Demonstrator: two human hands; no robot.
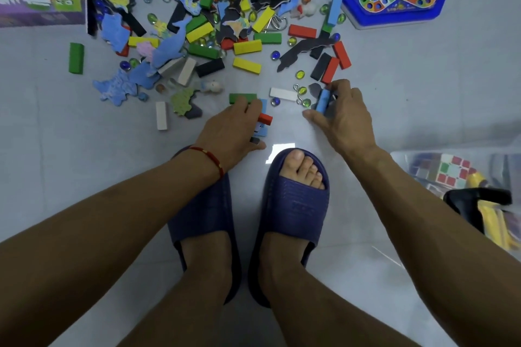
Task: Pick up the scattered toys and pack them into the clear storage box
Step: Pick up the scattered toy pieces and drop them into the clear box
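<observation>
Left hand (234, 127) curls round a red rectangular wooden block (265, 119) and blue pieces; right hand (342, 113) grips a blue block (322, 101) on the glossy grey floor (84, 155); clear plastic storage box (406, 158), near right, holds a stickered puzzle cube (451, 170).

Both arms reach forward and down from lower corners. Left hand (234, 127) palm down, fingers curled round small pieces, red cord on wrist. Right hand (342, 113) palm down, fingers curled round blue piece, thumb stretched left. Hands apart. Feet in blue slippers between forearms, right toes showing.
</observation>
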